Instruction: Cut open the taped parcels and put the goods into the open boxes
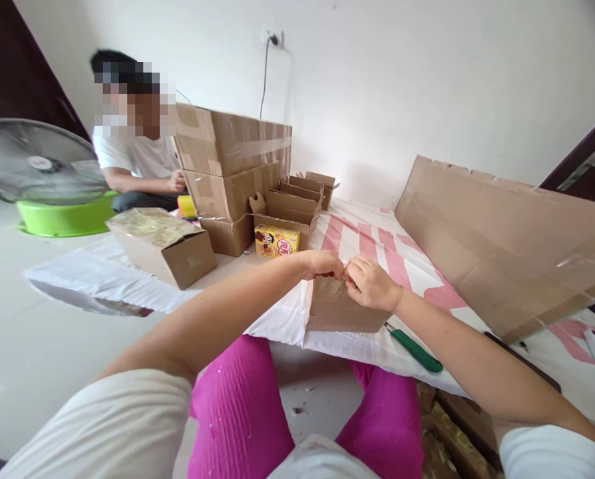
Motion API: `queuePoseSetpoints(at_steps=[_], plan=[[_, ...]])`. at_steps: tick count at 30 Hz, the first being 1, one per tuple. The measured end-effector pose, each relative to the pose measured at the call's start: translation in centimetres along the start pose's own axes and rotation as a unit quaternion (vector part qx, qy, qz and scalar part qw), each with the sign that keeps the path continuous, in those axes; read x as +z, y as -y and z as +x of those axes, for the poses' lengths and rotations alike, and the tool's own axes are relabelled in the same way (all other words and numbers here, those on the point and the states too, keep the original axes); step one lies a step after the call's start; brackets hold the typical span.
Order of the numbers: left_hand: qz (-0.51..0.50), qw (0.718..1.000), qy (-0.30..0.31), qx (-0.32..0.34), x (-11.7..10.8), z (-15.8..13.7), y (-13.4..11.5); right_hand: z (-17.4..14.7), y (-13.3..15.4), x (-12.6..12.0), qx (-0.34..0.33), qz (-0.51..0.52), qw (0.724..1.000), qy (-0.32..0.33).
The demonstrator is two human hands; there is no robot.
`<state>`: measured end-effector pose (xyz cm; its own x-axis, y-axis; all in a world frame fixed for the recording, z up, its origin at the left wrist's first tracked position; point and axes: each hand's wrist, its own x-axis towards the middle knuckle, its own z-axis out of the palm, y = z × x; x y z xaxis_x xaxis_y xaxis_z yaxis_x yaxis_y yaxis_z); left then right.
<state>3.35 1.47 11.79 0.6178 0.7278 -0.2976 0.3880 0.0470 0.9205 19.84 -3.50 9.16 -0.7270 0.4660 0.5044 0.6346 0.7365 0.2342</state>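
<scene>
Both hands, left hand point(322, 265) and right hand point(371, 283), pinch the top edge of a small brown cardboard box point(340, 306), steadying it upright on the pink-striped white sheet point(377, 243).

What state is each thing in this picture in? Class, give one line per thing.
small cardboard box: upright, top edge pinched by both hands
left hand: gripping the box top
right hand: gripping the box top
green-handled tool: lying flat, untouched
yellow carton: closed
fan: blades blurred

small box point(340, 309) on cloth point(367, 243), stacked cartons point(232, 173) behind, fan point(38, 163) far left
</scene>
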Motion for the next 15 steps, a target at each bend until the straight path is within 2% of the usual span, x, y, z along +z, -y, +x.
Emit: queuePoseSetpoints(at_steps=[3, 5, 8, 11, 15], plan=[[-0.019, 1.0, -0.005, -0.01, 0.0, 0.1, 0.3, -0.2, -0.1, -0.1, -0.016, 0.003, 1.0, -0.018], [-0.033, 0.999, -0.01, -0.013, -0.3, 0.1, 0.5, -0.7, -0.4, -0.4, -0.003, 0.043, 0.999, -0.025], [-0.051, 0.999, -0.013, -0.013, -0.9, -0.2, 0.8, -2.3, -1.3, -1.2, 0.09, 0.113, 0.988, -0.051], [-0.053, 0.999, 0.001, -0.012, -1.3, -0.3, 0.9, -4.2, -1.9, -1.6, 0.195, 0.134, 0.969, -0.072], [-0.03, 0.999, 0.01, -0.011, -1.3, 0.0, 1.0, -5.4, -1.6, -1.4, 0.213, 0.123, 0.968, -0.047]])
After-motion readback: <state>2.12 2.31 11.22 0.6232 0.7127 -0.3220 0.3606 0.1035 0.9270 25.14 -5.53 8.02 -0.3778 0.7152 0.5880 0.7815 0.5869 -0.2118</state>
